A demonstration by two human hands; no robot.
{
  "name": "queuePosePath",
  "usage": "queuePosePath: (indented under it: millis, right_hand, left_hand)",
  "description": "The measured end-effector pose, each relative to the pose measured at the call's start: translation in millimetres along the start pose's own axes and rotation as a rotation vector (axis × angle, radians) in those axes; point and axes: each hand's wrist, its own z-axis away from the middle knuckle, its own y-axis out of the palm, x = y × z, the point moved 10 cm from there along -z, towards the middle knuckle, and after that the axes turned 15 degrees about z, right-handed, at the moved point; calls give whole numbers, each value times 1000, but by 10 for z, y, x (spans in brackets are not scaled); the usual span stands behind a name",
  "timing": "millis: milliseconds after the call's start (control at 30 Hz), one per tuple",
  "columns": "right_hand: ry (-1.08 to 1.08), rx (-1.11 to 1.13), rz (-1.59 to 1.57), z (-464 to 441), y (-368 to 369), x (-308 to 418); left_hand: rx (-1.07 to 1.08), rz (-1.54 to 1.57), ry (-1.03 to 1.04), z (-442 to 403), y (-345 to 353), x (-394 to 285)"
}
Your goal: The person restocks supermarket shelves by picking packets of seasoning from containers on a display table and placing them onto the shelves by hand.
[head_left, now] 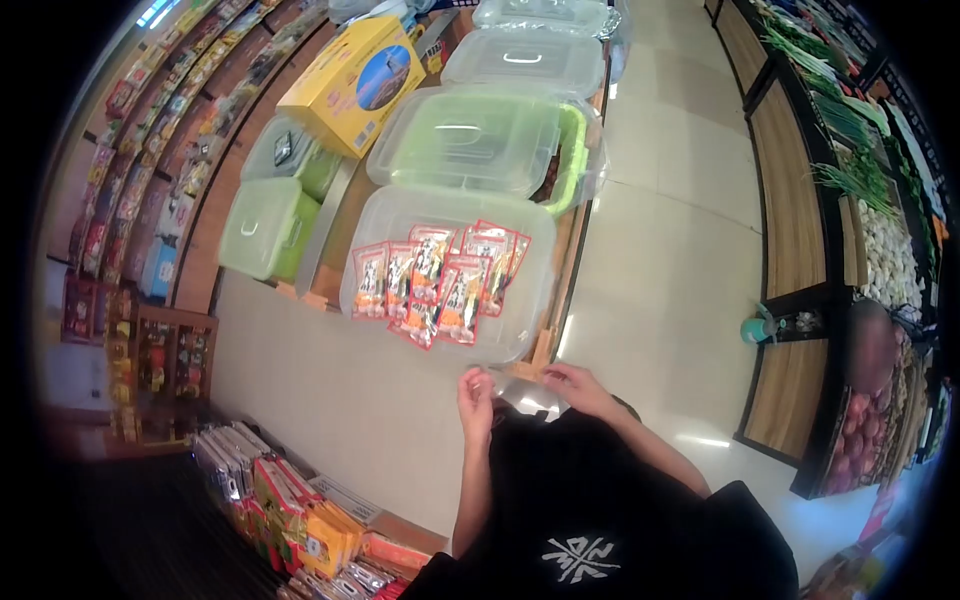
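Observation:
My left hand [476,392] is closed, fingers curled, at the near edge of the display. Across from it my right hand [578,388] pinches with thumb and fingers. Between the two hands stretches a clear, shiny piece of plastic [528,398] that looks like a bag; its lower part is lost against my black shirt. Just beyond them lies a translucent lid [450,345] bearing several red-edged snack packets [459,300], spread in an overlapping heap. Neither hand touches the packets.
Lidded green bins [470,140] and a yellow box [355,80] stand farther along the display. Shelves of packaged goods [130,160] line the left. A vegetable stand [797,200] runs along the right, past the tiled floor [670,260]. More packets [300,510] sit at lower left.

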Motion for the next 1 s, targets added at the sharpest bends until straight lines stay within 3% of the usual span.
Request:
queuePosePath:
  millis: [133,267,333,400,467,600,700,800,833,867,933,1000]
  right_hand:
    - [-42,-39,-6,-379,118,261]
    - [77,-50,-28,-725,363,346]
    - [127,-82,-7,-877,496,304]
    - [142,-147,9,-1015,556,262]
    - [111,-200,-99,-1143,627,223]
    - [76,-271,-159,-1256,686,285]
    - [117,-396,78,-1290,618,347]
    - [92,-468,112,-1323,592,394]
    - [177,-333,125,-1338,673,313]
    - [171,-350,123,-1309,649,346]
    - [21,-566,73,-1154,456,631]
    - [18,-585,23,-1027,405,809]
  left_hand:
    - [47,10,30,-344,51,-201]
    - [127,-70,14,-615,-15,-281]
    - [144,-87,-167,-668,-39,-193]
    - [165,-95,-174,-760,-75,-267]
    - [298,-198,-279,-815,-76,-211]
    - [441,-329,-229,-899,-79,-302]
    - [586,-416,-180,-938,6,-396]
    - [719,-396,-161,-992,15,-387]
    - [771,-401,-188,-993,24,-365]
    - [822,-407,-214,-1010,33,-355]
    - [874,-470,-243,-1055,29,-423]
    - [940,-483,-475,-1027,-25,-325]
